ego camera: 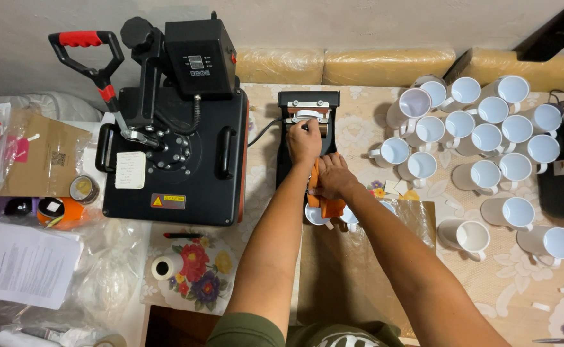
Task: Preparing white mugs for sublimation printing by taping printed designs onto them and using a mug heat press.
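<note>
1. Gripping the silver adjustment knob [306, 117] at the far end of the small black mug-press attachment [308, 103], the person's left hand [303, 141] has its fingers closed together on that knob.
2. The right hand [334, 177] lies clamped over the orange heating wrap [326, 204] of the same attachment, pressing it down; what sits inside the wrap is hidden.
3. Two white ceramic mugs [315, 216] show just beyond the near edge of the wrap, touching or almost touching it; which, cannot be told.
4. Risk, as a judgement: if the wrap is live, the palm resting on it could be burned. Whether it is powered cannot be told.
5. Risk: over-turning the knob may crack a mug clamped inside, should one be there.
6. Risk: the forearms cross above the near mugs, so a careless elbow could knock them over.
7. Containers: the cluster of white mugs [487, 138] to the right stands or lies with openings visible, and all appear empty.
8. A lone white mug [467, 236] lies on its side near brown paper sheeting [352, 270], also empty.
9. A large black flat heat press [179, 148] with a red-gripped lever [83, 40] stands to the left, well apart from both hands.
</note>
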